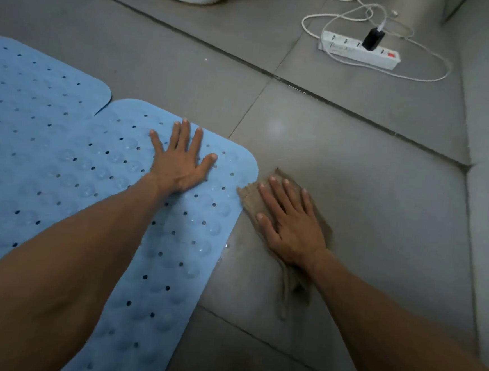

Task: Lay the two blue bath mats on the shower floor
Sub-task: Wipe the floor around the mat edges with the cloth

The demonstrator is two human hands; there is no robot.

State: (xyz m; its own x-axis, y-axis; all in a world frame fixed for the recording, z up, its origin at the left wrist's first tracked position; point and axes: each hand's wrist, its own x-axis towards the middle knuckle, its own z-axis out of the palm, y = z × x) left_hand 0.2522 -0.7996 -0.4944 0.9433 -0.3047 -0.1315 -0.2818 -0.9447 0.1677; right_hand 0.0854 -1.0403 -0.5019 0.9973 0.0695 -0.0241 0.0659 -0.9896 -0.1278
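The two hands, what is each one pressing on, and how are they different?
The left hand lies flat on the near holed blue rubber bath mat; the right hand lies flat on a crumpled brown cloth on the bare grey tiled floor. The left hand's fingers are spread wide; the right hand's are closer together. Both are palm-down, gripping nothing.
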